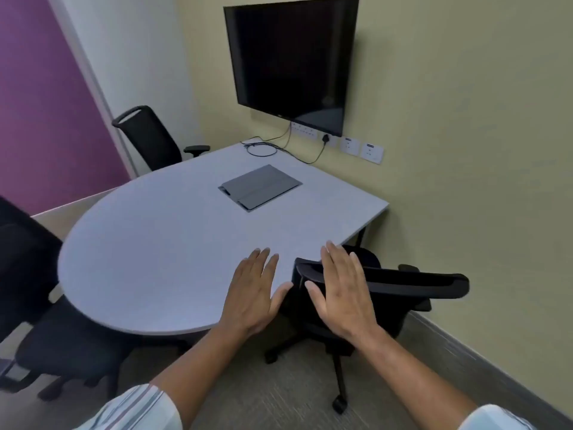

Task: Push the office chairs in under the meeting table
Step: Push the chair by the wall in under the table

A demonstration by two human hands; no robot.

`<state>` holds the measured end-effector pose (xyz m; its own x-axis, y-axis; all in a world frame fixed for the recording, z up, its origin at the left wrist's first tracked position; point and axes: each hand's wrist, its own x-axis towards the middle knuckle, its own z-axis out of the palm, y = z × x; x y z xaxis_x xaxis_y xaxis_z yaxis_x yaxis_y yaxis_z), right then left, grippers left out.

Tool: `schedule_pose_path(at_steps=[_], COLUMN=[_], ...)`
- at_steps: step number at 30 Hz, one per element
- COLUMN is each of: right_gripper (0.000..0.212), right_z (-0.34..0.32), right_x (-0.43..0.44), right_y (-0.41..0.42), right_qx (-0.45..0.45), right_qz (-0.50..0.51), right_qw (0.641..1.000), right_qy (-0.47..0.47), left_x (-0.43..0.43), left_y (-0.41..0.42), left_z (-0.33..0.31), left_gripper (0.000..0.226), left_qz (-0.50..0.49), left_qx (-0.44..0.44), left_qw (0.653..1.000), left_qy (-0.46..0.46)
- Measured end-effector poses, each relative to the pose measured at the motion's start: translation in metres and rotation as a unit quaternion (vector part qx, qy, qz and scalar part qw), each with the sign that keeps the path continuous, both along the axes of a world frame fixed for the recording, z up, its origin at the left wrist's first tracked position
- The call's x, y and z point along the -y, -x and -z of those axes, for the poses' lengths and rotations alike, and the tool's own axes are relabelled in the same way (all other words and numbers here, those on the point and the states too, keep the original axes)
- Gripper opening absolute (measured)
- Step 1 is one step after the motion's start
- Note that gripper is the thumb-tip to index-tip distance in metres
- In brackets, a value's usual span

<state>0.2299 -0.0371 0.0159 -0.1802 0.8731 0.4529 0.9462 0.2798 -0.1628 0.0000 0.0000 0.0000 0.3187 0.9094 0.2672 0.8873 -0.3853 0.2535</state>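
Right hand (pixel 339 294) was flat and open, fingers extended and close together, palm down over the left end of the top rail of the near chair (pixel 384 282); whether the palm touched the rail could not be determined. Left hand (pixel 255 293) was likewise open and spread, thumb out to the right, held over the near edge of the counter (pixel 161 243) just beside the chair, gripping nothing. Both forearms reached forward from striped short sleeves (pixel 136 411).

Near chair: black, with a curved backrest top, armrests and a castor base on the carpet. It stood at the counter's near-right edge, close to the right wall. The backrest rail ran left to right, seat facing the counter; the front of the seat lay partly beneath the counter top.

A second black chair (pixel 148 138) stood at the far-left edge, upright, its backrest clear of the counter. A third black chair (pixel 46 305) stood at the near-left edge, seat largely outside the counter's rounded end.

The counter was pale grey, rounded at its left end and squared against the right wall. A grey flap panel (pixel 260 187) sat near its centre and cables (pixel 263 148) lay at the far corner below a dark wall screen (pixel 291 63).
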Motion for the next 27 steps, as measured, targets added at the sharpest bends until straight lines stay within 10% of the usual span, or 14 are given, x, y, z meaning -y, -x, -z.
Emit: schedule_pose_path(at_steps=[11, 27], right_gripper=[0.072, 0.04], right_z=[0.017, 0.049], right_x=[-0.006, -0.025], right_y=[-0.159, -0.243], right_qx=[-0.035, -0.039], right_qz=[0.168, 0.111], right_qw=[0.985, 0.993], right_qy=[0.021, -0.007], left_x=[-0.037, -0.055], left_y=[-0.093, -0.148], left_z=[-0.01, -0.006], left_gripper=[0.086, 0.08], left_qz=[0.137, 0.222], left_qx=[-0.046, -0.089], left_qw=[0.989, 0.97], left_qy=[0.027, 0.042])
